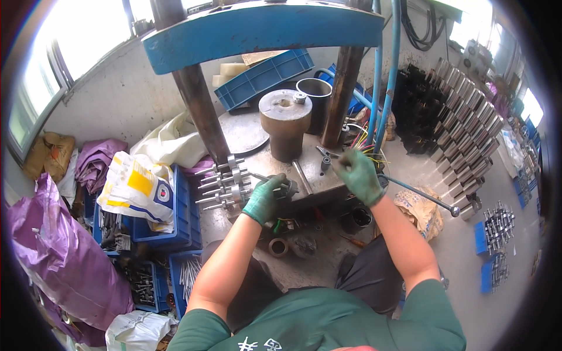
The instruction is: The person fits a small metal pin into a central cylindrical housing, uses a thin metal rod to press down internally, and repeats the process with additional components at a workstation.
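Note:
My left hand (261, 202), in a green glove, is closed round a metal shaft with a dark round part (288, 188) at its right end. Just left of it, several silver shafts with round collars (225, 190) lie side by side on the press table's left edge. My right hand (361, 178), also gloved, is over the table's right side; its fingers are smeared by motion. Near it lie pliers (325, 152) and a small dark sleeve (325, 165). Between my hands rests a metal rod (302, 177). Behind stands a thick steel cylinder (285, 120) with a small ring (300, 97) on top.
A blue press beam (263, 36) spans two steel columns above the table. A blue lever (418, 195) juts out right. Blue crates (186, 213) and purple sacks (67, 251) crowd the left. Stacked metal cylinders (465, 126) stand at right. A dark open container (316, 105) sits behind.

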Tool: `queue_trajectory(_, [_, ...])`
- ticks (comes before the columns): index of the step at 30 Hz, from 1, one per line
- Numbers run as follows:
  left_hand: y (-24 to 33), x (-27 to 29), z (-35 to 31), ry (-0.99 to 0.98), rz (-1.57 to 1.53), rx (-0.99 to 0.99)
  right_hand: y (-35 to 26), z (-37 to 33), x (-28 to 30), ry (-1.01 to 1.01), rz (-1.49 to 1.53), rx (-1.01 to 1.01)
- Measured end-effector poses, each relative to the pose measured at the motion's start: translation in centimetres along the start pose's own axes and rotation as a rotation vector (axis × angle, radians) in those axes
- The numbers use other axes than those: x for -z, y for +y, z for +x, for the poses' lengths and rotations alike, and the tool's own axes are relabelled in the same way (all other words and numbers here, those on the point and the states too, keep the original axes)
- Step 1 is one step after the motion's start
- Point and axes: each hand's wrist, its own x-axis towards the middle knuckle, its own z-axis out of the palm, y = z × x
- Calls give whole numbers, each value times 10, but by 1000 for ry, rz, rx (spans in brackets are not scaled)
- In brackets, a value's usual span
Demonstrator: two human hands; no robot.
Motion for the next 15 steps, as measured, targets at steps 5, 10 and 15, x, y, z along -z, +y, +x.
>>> queue_trajectory(5, [9,4,-9,-164,204,-380,30,-58,-8,-290,69,-48])
queue_trajectory(10, [64,-65,-21,-134,348,-796,27,-55,-10,-432,33,42])
queue_trajectory(15, [135,-131,48,-192,623,-1074,44,-56,-25,-415,95,77])
